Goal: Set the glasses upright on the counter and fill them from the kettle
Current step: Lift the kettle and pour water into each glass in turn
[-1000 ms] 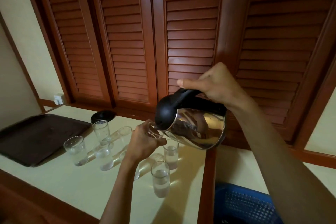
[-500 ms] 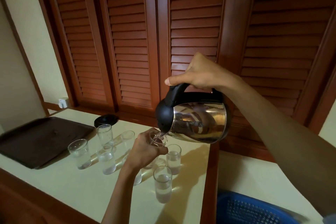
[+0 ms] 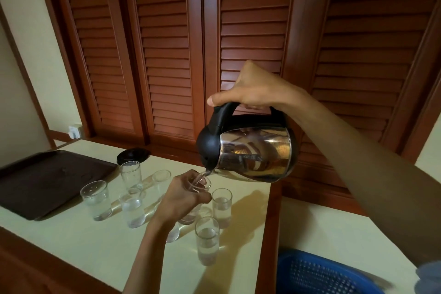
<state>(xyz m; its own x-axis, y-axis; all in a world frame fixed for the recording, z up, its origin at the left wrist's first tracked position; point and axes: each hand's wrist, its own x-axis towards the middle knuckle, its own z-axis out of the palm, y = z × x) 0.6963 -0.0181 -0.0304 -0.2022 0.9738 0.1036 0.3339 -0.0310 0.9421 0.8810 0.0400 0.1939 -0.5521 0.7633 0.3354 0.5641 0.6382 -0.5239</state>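
Right hand [image 3: 256, 89] curled tight round the black handle of the steel kettle [image 3: 253, 153], thumb stretched forward along the grip. Kettle tipped spout-down toward 8 o'clock, a thin stream of water running from the spout into the held glass [image 3: 199, 185]. Left hand [image 3: 181, 198] wrapped round that glass, fingers closed on its side, only the rim and a little of the base showing past the fingers; whether the base touches the table [image 3: 71, 246] cannot be told.

Six more glasses standing upright on the cream table around the held one. At 3 o'clock, just beside, a narrow glass [image 3: 222, 207] part filled. At 5 o'clock, the nearest glass [image 3: 207, 241], water in the lower half. At 9 o'clock, a small glass [image 3: 132, 207] with water low down. Further out at 9 o'clock, a wide tumbler [image 3: 95, 200]. At 10 o'clock, a tall glass [image 3: 131, 175] and a paler glass [image 3: 162, 181] beside it. Another glass mostly hidden under the left wrist.

Dark brown tray [image 3: 45, 181] at far 9 o'clock. Black kettle base [image 3: 133, 155] at 11 o'clock, behind the tall glass. Blue perforated basket [image 3: 322, 274] at 4 o'clock, below the table edge. Louvred wooden shutters [image 3: 167, 55] at 12 o'clock.
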